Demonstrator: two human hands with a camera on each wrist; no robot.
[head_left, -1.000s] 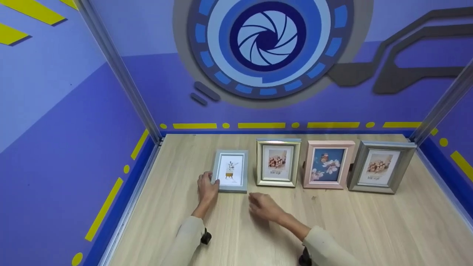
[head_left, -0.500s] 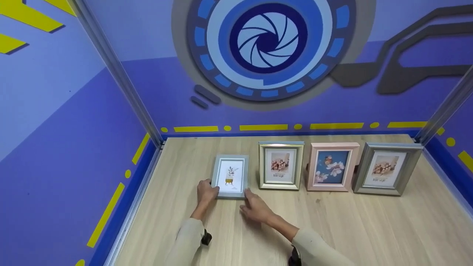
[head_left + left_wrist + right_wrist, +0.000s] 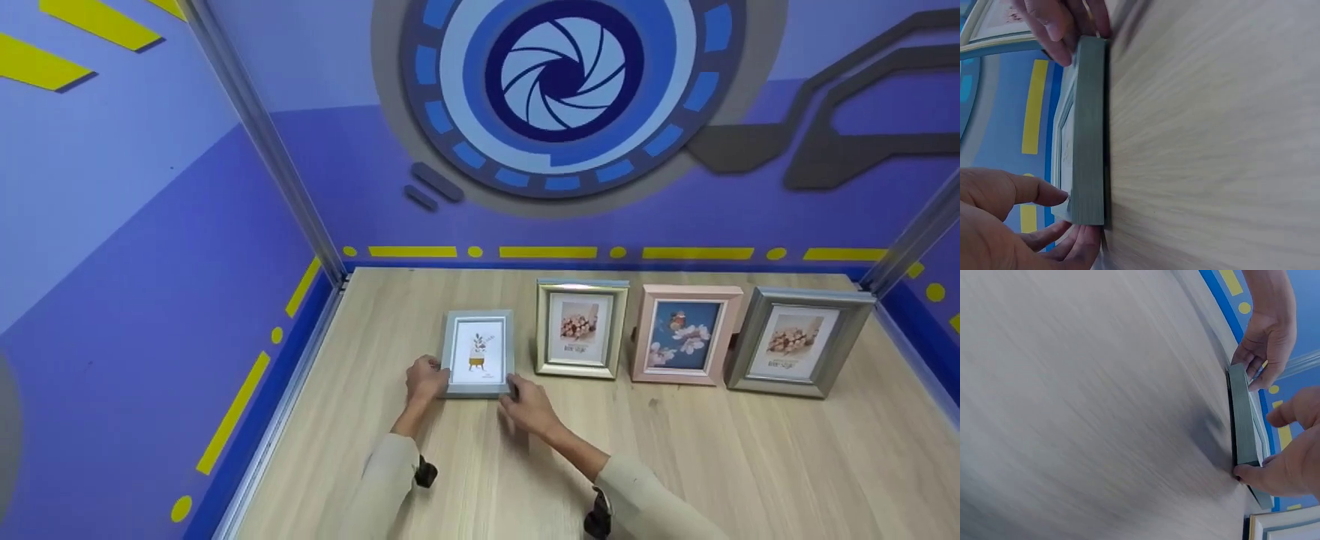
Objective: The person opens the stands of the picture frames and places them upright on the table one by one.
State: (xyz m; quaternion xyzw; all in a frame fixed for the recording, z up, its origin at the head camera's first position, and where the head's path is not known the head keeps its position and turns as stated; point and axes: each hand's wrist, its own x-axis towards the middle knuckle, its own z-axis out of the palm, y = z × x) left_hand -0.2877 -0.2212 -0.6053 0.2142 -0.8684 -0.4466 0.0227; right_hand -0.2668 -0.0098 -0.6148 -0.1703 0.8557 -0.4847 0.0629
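A grey-blue picture frame [image 3: 478, 354] with a plant print lies face up on the wooden table. My left hand [image 3: 425, 379] holds its left side near the front corner. In the left wrist view the left thumb [image 3: 1044, 191] rests on the face edge and the fingers [image 3: 1075, 250] curl along the side. At the front right corner, my right hand [image 3: 531, 405] touches the frame. The right wrist view shows one fingertip [image 3: 1241, 472] low at the corner, while another digit [image 3: 1280, 416] is held apart above the face.
To the right stand a gold frame [image 3: 580, 330], a pink frame [image 3: 687, 334] and a larger grey-bronze frame [image 3: 799, 341], upright in a row. A blue-purple wall [image 3: 435, 217] closes the back of the table [image 3: 675, 465], with another wall [image 3: 150, 300] at the left.
My right hand has moved left and up to the frame's front right corner. The plant frame has shifted slightly toward me. My left hand stays at its left side.
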